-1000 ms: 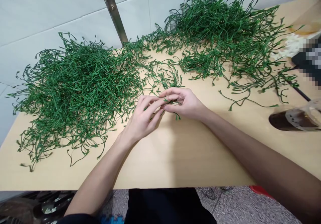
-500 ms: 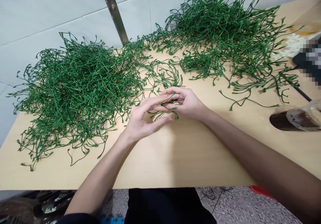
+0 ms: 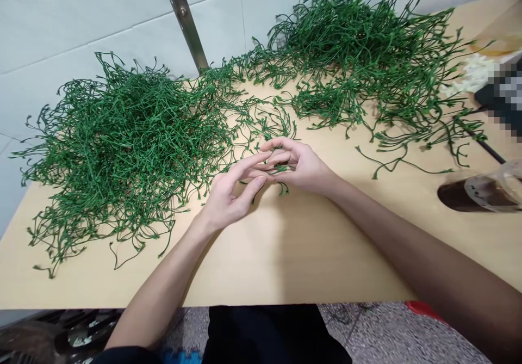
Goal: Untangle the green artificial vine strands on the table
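At the middle of the light wooden table (image 3: 293, 255) my two hands meet. My right hand (image 3: 304, 167) has its fingers curled and closed on a small green plastic sprig (image 3: 282, 186), whose tips poke out below the fingers. My left hand (image 3: 230, 195) is beside it, fingers stretched toward the right hand, its fingertips touching the sprig. A large heap of green plastic stems (image 3: 122, 141) lies to the left of my hands. A second heap of green stems (image 3: 367, 59) lies at the back right.
A plastic cup of dark drink (image 3: 481, 192) lies on its side at the right edge. A black object (image 3: 501, 103) and white bits (image 3: 473, 75) sit at the far right. A metal bar (image 3: 183, 18) runs up the tiled wall behind.
My left hand's fingers have closed together again toward the right hand after spreading wide half a second ago. The right hand has barely moved and keeps the sprig.
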A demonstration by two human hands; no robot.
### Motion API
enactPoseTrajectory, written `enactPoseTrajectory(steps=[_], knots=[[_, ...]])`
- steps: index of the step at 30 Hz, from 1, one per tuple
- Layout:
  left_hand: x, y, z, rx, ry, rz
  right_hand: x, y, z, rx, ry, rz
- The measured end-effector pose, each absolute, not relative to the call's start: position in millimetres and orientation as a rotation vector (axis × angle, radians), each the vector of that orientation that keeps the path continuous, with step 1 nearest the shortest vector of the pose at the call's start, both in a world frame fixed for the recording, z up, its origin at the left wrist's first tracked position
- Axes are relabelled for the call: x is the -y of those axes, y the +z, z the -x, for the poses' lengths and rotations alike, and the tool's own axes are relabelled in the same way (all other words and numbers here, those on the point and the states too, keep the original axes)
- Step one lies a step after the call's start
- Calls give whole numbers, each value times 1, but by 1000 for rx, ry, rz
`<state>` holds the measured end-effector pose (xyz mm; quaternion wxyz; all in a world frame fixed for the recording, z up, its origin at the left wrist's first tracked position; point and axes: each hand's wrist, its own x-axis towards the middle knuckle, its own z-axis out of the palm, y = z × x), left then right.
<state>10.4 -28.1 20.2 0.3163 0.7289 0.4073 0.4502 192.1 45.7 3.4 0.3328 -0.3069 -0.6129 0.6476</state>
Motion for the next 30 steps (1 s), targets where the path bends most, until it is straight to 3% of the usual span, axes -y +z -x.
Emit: enactPoseTrajectory(steps=[12, 19, 30], knots=[[25, 14, -10, -1328, 1390, -2044, -43, 8, -192, 1580, 1634, 860], [25, 11, -8, -1409, 1385, -2229, -46, 6, -194, 1557, 1665, 827], [21, 15, -7, -1640, 1243, -2058, -44, 6, -192, 1598, 1617, 861]])
